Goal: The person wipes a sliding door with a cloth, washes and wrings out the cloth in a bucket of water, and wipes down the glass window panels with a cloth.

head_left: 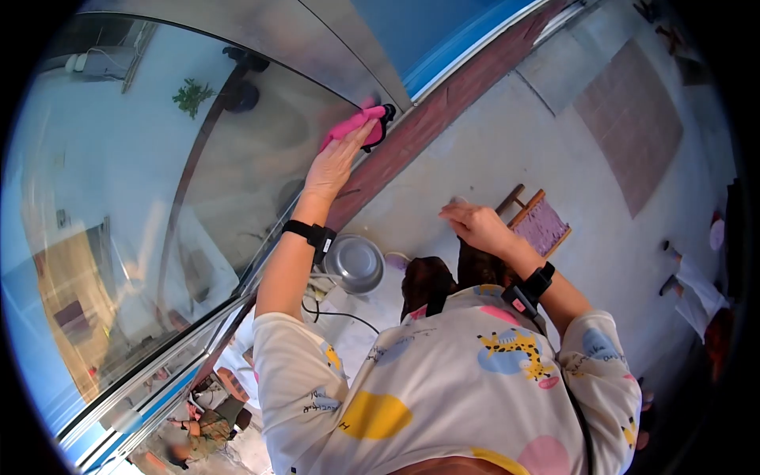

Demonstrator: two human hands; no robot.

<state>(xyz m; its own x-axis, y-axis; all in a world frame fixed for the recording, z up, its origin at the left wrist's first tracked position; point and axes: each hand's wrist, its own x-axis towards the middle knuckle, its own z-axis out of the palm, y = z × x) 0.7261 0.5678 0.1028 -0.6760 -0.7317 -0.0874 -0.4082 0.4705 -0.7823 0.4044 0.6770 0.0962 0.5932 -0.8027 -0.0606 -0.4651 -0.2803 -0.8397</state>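
At the window (261, 119), the left grip (336, 162) lies flat, unclenched, on a pink cloth (343, 129); the right grip (481, 226) curls, its hold unclear.

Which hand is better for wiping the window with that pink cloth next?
Probably the left hand: its outstretched fingers already lie on the pink cloth, at the window's edge. The right hand looks worse placed: it's off to the side, away from both.

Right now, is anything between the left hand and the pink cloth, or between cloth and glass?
Nothing visible: the left hand lies directly on the pink cloth at the edge of the glass; the cloth's underside is hidden.
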